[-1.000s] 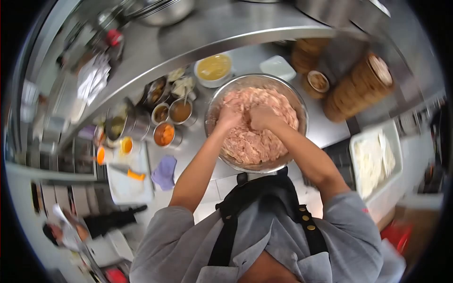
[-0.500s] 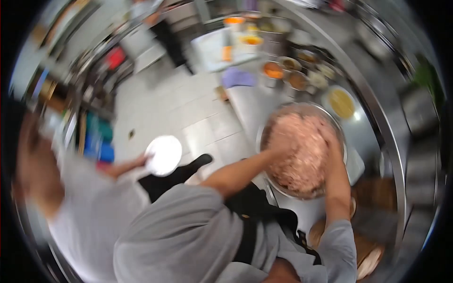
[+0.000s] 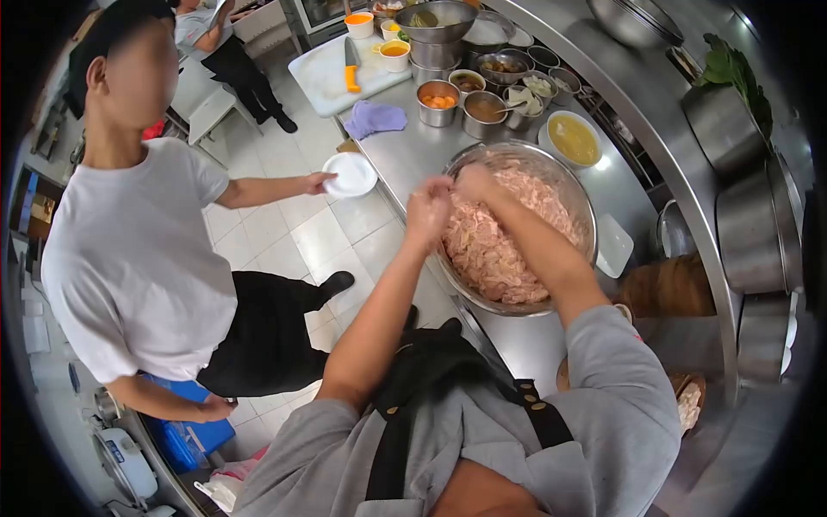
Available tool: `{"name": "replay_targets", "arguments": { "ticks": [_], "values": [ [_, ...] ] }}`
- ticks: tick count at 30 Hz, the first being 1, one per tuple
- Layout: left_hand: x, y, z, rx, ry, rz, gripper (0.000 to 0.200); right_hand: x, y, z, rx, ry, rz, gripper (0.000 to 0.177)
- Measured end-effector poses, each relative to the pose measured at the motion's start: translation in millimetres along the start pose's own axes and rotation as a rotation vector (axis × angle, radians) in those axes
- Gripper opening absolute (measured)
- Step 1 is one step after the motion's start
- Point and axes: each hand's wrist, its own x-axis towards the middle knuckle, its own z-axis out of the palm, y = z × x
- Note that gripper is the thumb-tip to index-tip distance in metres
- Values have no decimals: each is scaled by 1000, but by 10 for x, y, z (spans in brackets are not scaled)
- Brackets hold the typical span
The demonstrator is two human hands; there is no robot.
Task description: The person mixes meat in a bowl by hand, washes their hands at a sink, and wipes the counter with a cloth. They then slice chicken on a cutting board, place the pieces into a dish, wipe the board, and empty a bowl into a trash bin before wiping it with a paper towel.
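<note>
- Left hand [image 3: 429,207] at metal bowl [image 3: 582,200] edge, fingers' state: cannot tell.
- Right hand [image 3: 474,183] by pink meat [image 3: 491,250], fingers bunched, grip unclear.
- Co-worker [image 3: 146,250] holds white plate [image 3: 351,176].

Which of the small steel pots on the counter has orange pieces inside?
The steel pot nearest the purple cloth; only it shows orange pieces. The pot to its right holds brownish sauce.

left hand [image 3: 429,208] out of meat [image 3: 495,254]

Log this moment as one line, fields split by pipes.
metal bowl: holds raw meat | left hand: at rim, hold unclear | right hand: over meat, hold unclear | co-worker: holding white plate
</note>
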Motion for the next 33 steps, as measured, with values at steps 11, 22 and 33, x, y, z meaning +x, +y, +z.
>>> {"name": "replay_targets", "arguments": {
  "ticks": [11,22,33],
  "values": [
    [666,-265,297,360,-292,-226,25,-1765,274,-201,191,428,72,41],
    [259,-46,201,40,-159,123,24,-43,364,202,197,88,-34,31],
    [234,-773,799,-129,162,-322,42,-1450,1446,436,737,2,643,63]
  ]
}}
